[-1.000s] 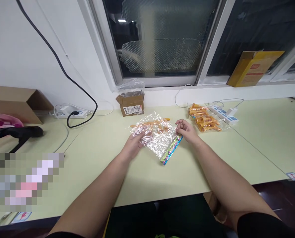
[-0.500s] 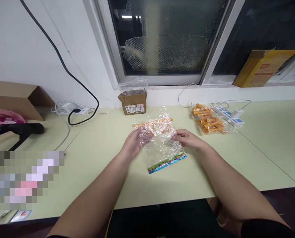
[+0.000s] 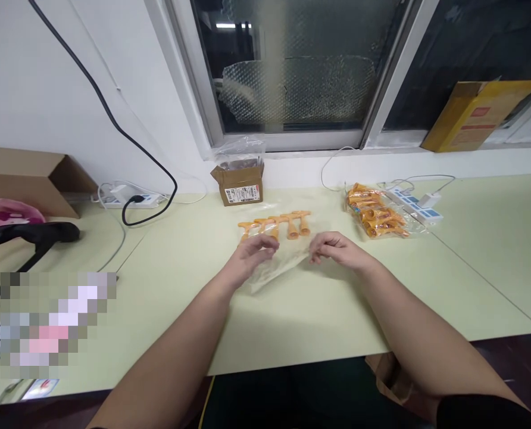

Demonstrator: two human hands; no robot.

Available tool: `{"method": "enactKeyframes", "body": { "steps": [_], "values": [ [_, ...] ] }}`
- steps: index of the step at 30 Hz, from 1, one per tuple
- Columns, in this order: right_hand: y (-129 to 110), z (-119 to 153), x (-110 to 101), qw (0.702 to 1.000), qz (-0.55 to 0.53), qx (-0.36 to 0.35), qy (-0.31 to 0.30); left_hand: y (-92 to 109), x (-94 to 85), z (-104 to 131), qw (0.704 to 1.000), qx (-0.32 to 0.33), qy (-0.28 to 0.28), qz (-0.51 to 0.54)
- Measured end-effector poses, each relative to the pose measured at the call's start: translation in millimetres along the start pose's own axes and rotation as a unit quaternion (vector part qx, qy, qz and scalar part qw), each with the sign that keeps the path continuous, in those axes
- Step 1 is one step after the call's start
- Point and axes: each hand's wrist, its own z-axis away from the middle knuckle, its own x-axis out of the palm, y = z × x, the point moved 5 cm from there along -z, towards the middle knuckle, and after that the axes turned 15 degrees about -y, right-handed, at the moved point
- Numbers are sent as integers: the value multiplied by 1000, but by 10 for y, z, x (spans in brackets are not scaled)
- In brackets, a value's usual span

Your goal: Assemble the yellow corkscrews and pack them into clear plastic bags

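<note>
A clear plastic bag point(image 3: 274, 266), smeared by motion, spans the space between my two hands. My left hand point(image 3: 247, 257) has its fingers curled over the bag's left part, thumb below them. My right hand point(image 3: 334, 249) pinches at the bag's right edge with bent fingers. Just beyond my hands, several orange horn-shaped plastic pieces point(image 3: 292, 229) lie in a row on the table, flared ends toward me. The left ones are partly covered by my left hand and seen through the bag.
A packed bag of orange horn-shaped pieces point(image 3: 375, 214) lies to the right, beside a power strip point(image 3: 415, 205). A small cardboard box point(image 3: 242, 185) stands against the wall. At left are a black cable point(image 3: 113, 119), a larger carton point(image 3: 19, 173) and a black strap-like object point(image 3: 37, 232).
The bag has been swung off the orange pieces, which now show plainly in a row. Its coloured strip no longer shows near me. My left hand has turned and shifted slightly right.
</note>
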Motion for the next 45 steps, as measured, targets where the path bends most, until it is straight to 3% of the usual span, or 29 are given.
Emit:
{"method": "enactKeyframes", "body": {
  "steps": [3, 7, 10, 12, 14, 16, 21, 23, 27, 31, 33, 35, 37, 40, 42, 45],
  "values": [
    [4, -45, 54, 1000, -8, -21, 10, -75, 43, -1, 997, -71, 11, -39],
    [137, -108, 144, 998, -54, -3, 29, -196, 135, 56, 979, -188, -9, 79],
    [253, -118, 155, 998, -29, 23, 49, -208, 135, 63, 974, -202, -17, 97],
    [299, -108, 69, 994, 58, 24, 84, -178, 77, 53, 979, -188, 6, 80],
    [308, -106, -66, 972, 203, 4, 121, -127, 11, 50, 982, -173, 38, 67],
    [332, -146, -180, 929, 350, -4, 121, -66, -29, 58, 983, -167, 58, 57],
    [503, -256, -391, 855, 498, 114, 94, 105, -77, 110, 980, -170, 73, -74],
    [500, -233, -404, 847, 508, 131, 88, 165, -114, 141, 960, -183, 78, -196],
    [386, -90, -441, 860, 474, 146, 121, 240, -166, 197, 894, -196, 68, -396],
    [266, 79, -583, 840, 447, 232, 205, 244, -191, 260, 841, -263, 54, -469],
    [233, 134, -649, 822, 443, 267, 238, 289, -219, 287, 808, -292, 94, -503],
    [202, 165, -694, 798, 462, 273, 273, 359, -198, 278, 801, -261, 130, -523],
    [193, 174, -715, 778, 488, 266, 294, 381, -82, 226, 833, -188, 92, -513],
    [264, 178, -740, 777, 483, 303, 267, 295, 221, 164, 873, -98, -76, -472],
    [307, 190, -755, 782, 472, 337, 227, 206, 385, 168, 870, -85, -158, -459],
    [299, 218, -765, 789, 470, 356, 177, 80, 467, 196, 860, -127, -201, -451]
  ]
}}
